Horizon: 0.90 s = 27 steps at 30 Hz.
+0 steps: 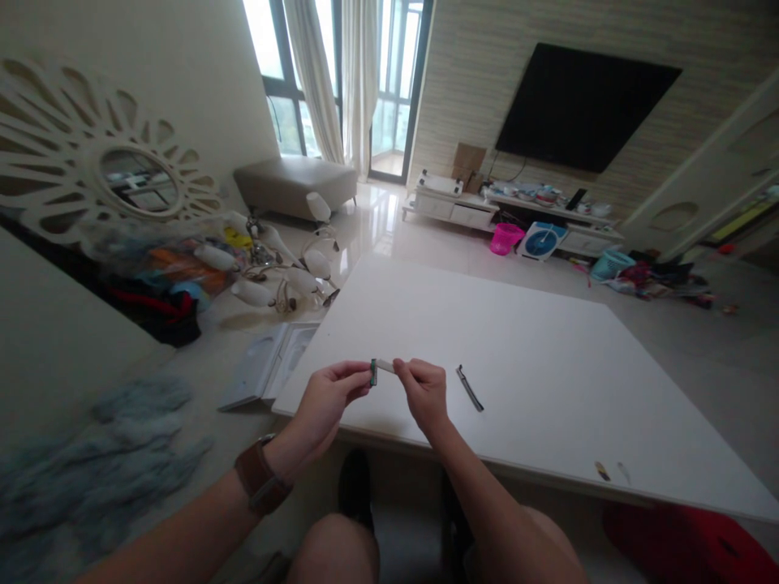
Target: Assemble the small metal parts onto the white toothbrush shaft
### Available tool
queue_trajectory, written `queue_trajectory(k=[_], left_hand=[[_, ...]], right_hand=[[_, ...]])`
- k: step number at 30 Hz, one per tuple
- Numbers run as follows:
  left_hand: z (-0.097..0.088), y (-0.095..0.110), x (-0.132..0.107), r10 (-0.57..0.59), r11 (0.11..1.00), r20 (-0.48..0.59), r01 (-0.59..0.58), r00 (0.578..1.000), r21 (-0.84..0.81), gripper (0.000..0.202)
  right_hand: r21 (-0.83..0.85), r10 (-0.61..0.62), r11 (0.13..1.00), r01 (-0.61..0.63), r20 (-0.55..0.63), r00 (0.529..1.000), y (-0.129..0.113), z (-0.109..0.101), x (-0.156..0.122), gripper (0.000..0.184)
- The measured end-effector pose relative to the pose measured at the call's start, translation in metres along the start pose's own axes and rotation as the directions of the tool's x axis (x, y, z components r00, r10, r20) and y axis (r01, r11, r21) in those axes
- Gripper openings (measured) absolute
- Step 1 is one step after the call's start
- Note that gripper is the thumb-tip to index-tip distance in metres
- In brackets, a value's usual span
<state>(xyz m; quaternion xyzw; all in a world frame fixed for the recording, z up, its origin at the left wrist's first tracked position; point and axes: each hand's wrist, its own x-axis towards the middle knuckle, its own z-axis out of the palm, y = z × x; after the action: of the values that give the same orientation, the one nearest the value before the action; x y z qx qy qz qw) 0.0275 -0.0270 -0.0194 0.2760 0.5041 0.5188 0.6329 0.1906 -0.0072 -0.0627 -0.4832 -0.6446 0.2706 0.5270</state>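
Observation:
My left hand and my right hand meet above the near edge of a white table. Both pinch a small object between them: my left fingertips hold its dark green end, and my right fingertips hold a pale, flat strip-like end. I cannot make out what the object is. A brown watch strap sits on my left wrist. A thin dark strip lies on the table just right of my right hand.
Two small bits lie near the table's front right edge. An open white box and a chandelier with white shades lie on the floor to the left. A grey rug, a bench and a TV unit stand beyond.

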Motion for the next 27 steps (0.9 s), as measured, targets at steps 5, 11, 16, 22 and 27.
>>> queue_trajectory(k=[5, 11, 16, 22, 27], left_hand=[[0.002, 0.000, -0.003, 0.002, 0.999, 0.047, -0.004, 0.999, 0.033, 0.023], [0.003, 0.002, -0.002, -0.005, 0.999, 0.047, 0.002, 0.999, 0.045, 0.025], [0.000, 0.004, 0.001, -0.004, 0.999, 0.033, 0.003, 0.999, 0.045, 0.024], [-0.002, -0.001, 0.000, -0.001, 0.992, 0.138, -0.016, 0.990, 0.121, 0.023], [-0.004, 0.004, 0.003, 0.003, 0.995, 0.063, -0.010, 0.998, 0.102, 0.026]], right_hand=[[-0.011, -0.026, 1.000, 0.026, 0.044, 0.999, -0.002, 0.003, -0.001, 0.054], [-0.018, -0.045, 0.999, 0.045, -0.001, 0.999, -0.002, 0.000, 0.000, 0.056], [-0.024, -0.073, 0.997, 0.073, 0.006, 0.997, 0.006, -0.003, 0.002, 0.055], [0.014, -0.080, 0.997, 0.080, 0.005, 0.997, 0.003, 0.002, -0.001, 0.054], [-0.014, -0.071, 0.997, 0.070, -0.037, 0.997, 0.004, -0.004, 0.002, 0.055]])
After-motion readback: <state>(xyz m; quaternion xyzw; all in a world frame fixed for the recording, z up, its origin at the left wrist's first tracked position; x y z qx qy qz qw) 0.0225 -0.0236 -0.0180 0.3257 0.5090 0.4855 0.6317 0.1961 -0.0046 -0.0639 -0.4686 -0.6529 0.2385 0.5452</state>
